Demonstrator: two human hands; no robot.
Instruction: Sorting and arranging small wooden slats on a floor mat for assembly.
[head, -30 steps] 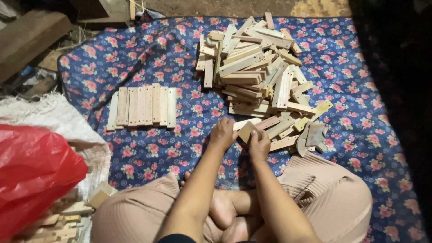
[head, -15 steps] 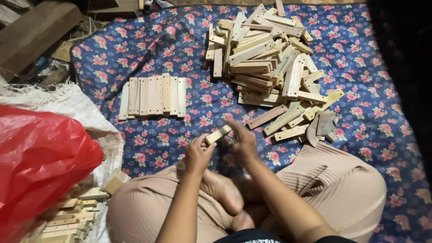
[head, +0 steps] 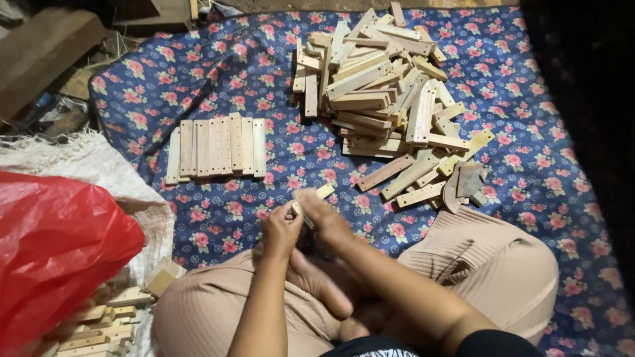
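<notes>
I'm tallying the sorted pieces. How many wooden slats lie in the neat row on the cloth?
8, side by side in the row left of the loose pile, above the left hand. The leftmost sits slightly lower. None seem hidden, though edges blur.

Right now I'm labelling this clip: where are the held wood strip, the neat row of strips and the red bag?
wood strip (head: 323, 192), head view, its free end.
row of strips (head: 218, 147), head view, middle.
red bag (head: 59, 254), head view, its front.
</notes>
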